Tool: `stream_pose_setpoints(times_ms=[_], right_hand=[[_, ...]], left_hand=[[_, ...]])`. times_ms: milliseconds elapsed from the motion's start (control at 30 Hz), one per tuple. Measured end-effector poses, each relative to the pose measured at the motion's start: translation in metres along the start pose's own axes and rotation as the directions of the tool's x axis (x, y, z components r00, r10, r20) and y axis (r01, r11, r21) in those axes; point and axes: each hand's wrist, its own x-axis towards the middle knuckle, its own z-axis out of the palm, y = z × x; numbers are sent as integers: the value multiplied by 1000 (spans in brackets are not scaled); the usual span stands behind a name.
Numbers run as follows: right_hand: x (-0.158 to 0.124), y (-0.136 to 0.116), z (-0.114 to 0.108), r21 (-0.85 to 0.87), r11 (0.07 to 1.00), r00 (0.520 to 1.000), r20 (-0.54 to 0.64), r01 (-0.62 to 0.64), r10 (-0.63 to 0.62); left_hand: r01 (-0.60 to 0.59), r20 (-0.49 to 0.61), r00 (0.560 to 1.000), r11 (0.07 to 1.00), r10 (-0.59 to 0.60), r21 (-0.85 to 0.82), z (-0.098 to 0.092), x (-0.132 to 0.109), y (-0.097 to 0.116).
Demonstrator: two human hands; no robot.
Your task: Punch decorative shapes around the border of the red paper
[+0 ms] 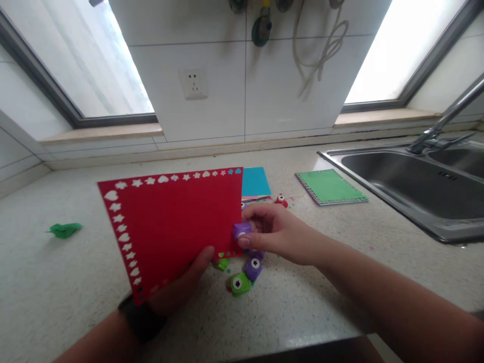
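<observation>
A red sheet of paper (177, 217) is held up over the counter, with heart, star and flower cut-outs along its top, left and bottom edges. My left hand (189, 277) grips it from below, thumb on the front and the other fingers hidden behind. At the sheet's right edge, my right hand (270, 232) is closed on a purple craft punch (242, 232), its thumb on the front. The punch touches or overlaps that edge. Below lie another purple punch (253, 268) and a green punch (239, 284), both with star shapes on their buttons. More punches are partly hidden.
Behind the red sheet lies blue paper (256, 181). A red punch (281, 200) sits among small paper bits. Green punched sheets (333, 186) are stacked beside the steel sink (408, 186). A crumpled green thing (65, 230) lies at the left. The counter's front edge (302, 348) is near me.
</observation>
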Motion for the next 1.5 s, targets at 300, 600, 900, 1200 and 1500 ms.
stream_pose_setpoints(times_ms=[300,600,900,1200,1500], right_hand=[[8,1,6,116,975,980,84,-189,180],[10,4,8,127,964,970,98,-233,222],[10,3,9,102,974,973,133,-202,188],[11,2,10,74,974,972,109,-216,208],[11,7,8,39,981,975,127,-188,182]], left_hand=[[-64,39,997,998,64,-14,3,6,6],[-41,38,998,989,47,-139,4,8,9],[-158,-12,987,982,160,105,5,11,15],[-142,97,988,959,121,246,-4,11,24],[-152,39,988,959,146,238,4,10,15]])
